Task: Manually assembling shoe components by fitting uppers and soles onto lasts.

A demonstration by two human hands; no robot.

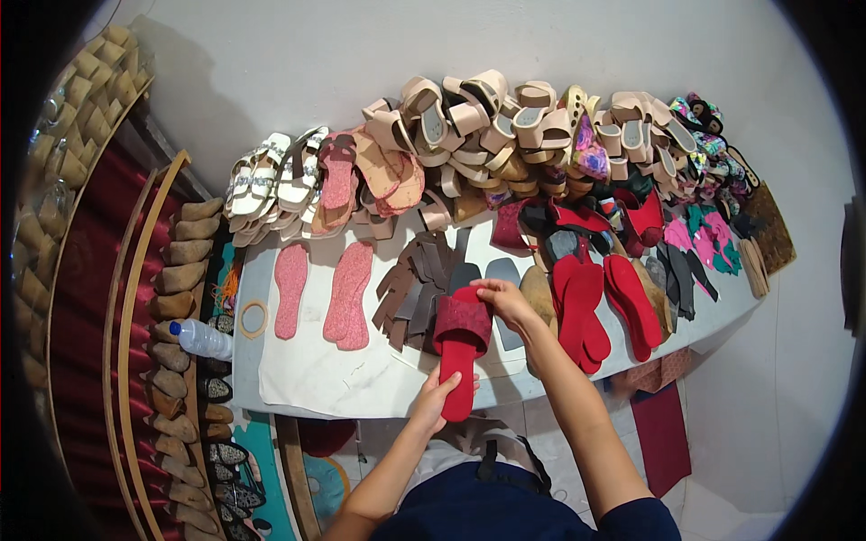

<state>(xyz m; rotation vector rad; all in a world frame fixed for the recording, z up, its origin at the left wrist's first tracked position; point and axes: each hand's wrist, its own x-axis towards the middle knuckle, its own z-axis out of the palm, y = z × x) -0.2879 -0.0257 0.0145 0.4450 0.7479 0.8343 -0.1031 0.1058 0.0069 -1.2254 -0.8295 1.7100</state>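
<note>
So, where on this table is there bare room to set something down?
Bare: the white sheet in front of the single pink insole and the pink pair, plus a narrow strip between them. Crowded: the back, heaped with sandals, and the right, with red insoles.

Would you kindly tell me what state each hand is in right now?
Left hand: closed, holding the red slipper near its heel end.
Right hand: closed, holding the red slipper at its toe end.
</note>
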